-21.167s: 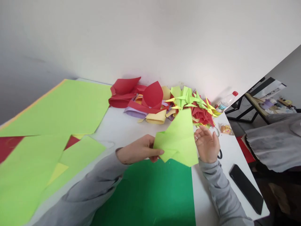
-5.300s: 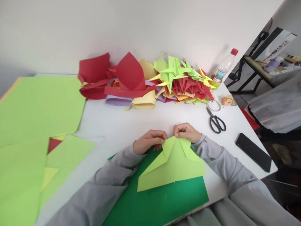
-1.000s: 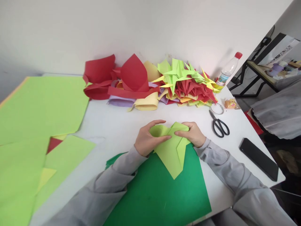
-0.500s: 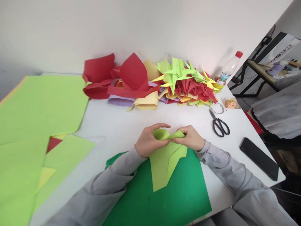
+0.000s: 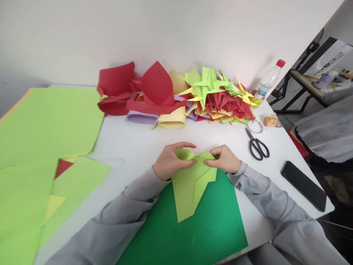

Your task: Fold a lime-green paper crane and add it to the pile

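Pinching from both sides: folded lime paper (image 5: 186, 195) held above dark green sheet (image 5: 212, 224)

Now the paper's curled left edge is cupped by the left hand (image 5: 172, 158), thumb in front, index finger stretched out above. The upper right edge is clasped between thumb and fingers of the right hand (image 5: 224, 158). Whether the sheet is touched by the paper's lower tip cannot be told. Off to the right, scissors (image 5: 259, 149) and a black phone (image 5: 303, 186) are laid. Behind, red paper pieces (image 5: 157, 86) and spiky folded papers (image 5: 208, 86) are heaped beside a red-capped bottle (image 5: 268, 82). Over on the left, large lime sheets (image 5: 63, 121) are spread.
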A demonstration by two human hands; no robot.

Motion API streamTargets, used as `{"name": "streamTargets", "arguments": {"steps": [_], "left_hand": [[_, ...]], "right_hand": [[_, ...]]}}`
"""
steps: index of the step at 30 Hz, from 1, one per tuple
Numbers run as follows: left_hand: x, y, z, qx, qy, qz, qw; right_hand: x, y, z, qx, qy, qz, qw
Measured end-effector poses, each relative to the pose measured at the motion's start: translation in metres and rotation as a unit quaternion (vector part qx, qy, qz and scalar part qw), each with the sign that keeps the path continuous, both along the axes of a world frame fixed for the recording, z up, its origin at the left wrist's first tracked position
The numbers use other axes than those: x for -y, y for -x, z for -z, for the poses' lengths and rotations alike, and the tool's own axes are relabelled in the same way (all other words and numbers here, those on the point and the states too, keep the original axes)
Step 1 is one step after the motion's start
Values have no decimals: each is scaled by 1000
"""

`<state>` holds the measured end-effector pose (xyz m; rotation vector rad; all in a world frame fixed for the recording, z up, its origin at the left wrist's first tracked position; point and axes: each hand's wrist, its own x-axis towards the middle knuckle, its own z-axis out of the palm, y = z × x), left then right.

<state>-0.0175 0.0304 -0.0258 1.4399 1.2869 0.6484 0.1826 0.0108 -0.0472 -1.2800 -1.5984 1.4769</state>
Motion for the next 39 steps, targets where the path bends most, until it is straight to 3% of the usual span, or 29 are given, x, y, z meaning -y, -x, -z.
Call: {"name": "streamTargets", "arguments": {"steps": [9,20,26,28,32,36,39], "left_hand": [[-8,9,-3,28,41,-29,998],[-11,13,3,50,37,-17,998],[-19,25,1,212,22,-86,973],[-22,29,-2,246,66,-52,966],[-23,31,-15,225,146,152,951],[-4,30,-17,148,208,329,909],[17,38,0,168,151,279,933]], "right_hand": [[-10,-11,1,-83,50,45,994],[-15,-18,3,-94,47,14,994],[-17,-26,2,-121,74,-19,990],[-17,-29,0,-118,85,-50,988],[-17,-34,-4,-100,94,-124,983],[-16,-35,-4,-107,110,-174,973],[-15,-34,1,-154,112,-155,969]]}}
